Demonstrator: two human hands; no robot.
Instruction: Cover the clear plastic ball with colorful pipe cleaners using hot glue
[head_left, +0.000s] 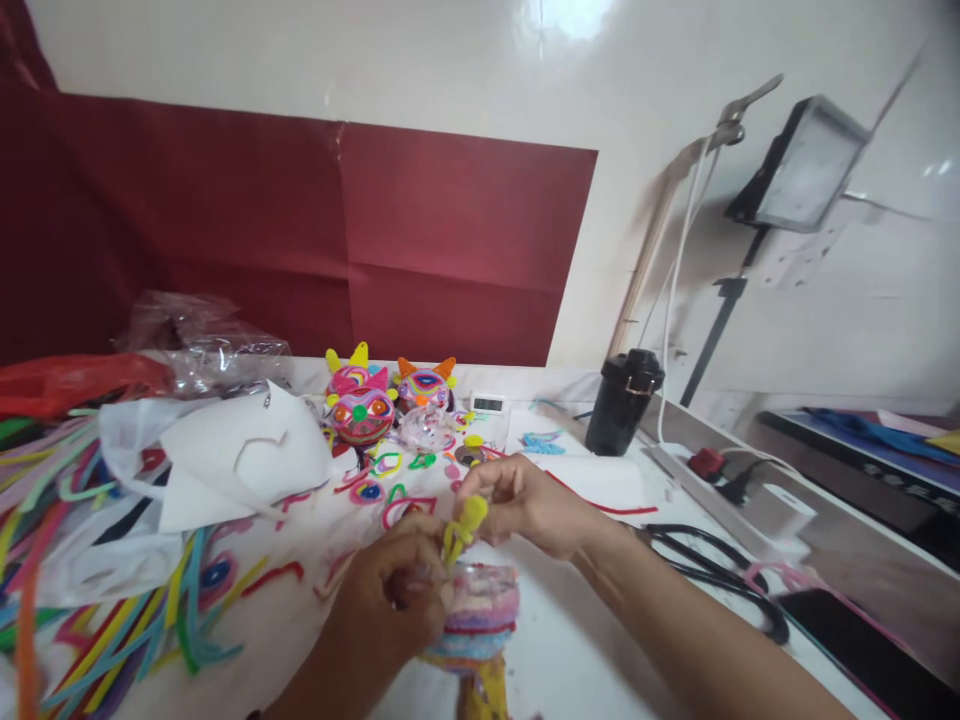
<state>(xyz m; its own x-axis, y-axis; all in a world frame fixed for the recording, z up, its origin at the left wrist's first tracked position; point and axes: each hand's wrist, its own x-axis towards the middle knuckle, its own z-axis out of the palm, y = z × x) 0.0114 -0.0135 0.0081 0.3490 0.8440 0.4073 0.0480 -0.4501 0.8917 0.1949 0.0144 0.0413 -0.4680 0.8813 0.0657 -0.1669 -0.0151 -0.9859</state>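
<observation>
My left hand (401, 590) is closed in a pinch at the lower end of a curled yellow pipe cleaner (471, 518). Thumb and finger of my right hand (529, 505) close on its upper part from the other side. Below the fingers is a fuzzy piece striped pink, red and blue (484, 610), with a yellow lower part (487, 685); my left hand covers its left side. Behind my hands, small coloured pipe-cleaner shapes lie on the white table, among them a green one (422, 461) and an eye-like disc (367, 492).
Decorated animal heads (361, 415) stand by the wall. Loose pipe cleaners (124, 640) and white cut paper (232, 460) cover the left side. To the right are a black bottle (622, 405), black-handled scissors (712, 565), a power strip (705, 490), a phone (862, 650) and a lamp (814, 165).
</observation>
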